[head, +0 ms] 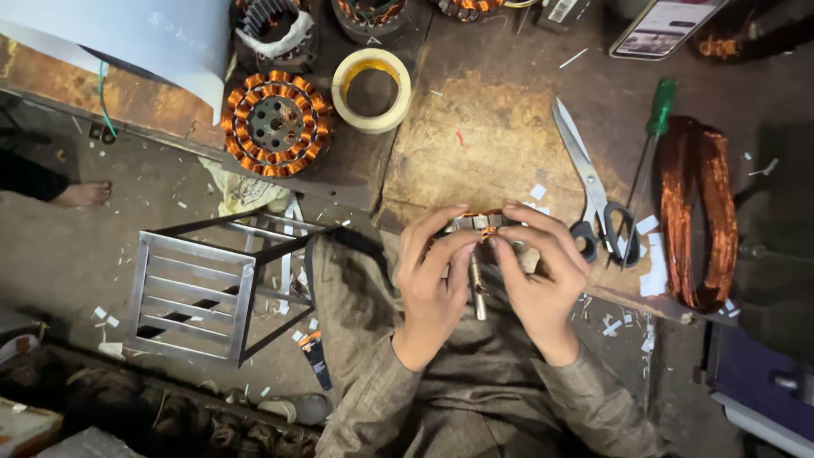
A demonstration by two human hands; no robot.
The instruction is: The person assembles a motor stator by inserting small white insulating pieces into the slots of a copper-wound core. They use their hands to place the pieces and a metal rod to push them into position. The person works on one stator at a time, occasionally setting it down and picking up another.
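My left hand (432, 276) and my right hand (543, 271) together grip a small metal stator with copper windings (476, 222) at the near edge of a worn wooden workbench (483, 144). Fingers of both hands pinch its top, where orange wire shows. A short metal shaft (479, 293) sticks down from it between my palms. Most of the stator is hidden by my fingers.
Scissors (589, 182), a green-handled screwdriver (653, 127) and a coil of copper wire (699, 212) lie to the right. A wound stator (275, 123), a tape roll (371, 89) and a phone (666, 25) sit further back. A metal stool (199, 288) stands at left. Another person's bare foot (80, 195) rests on the floor.
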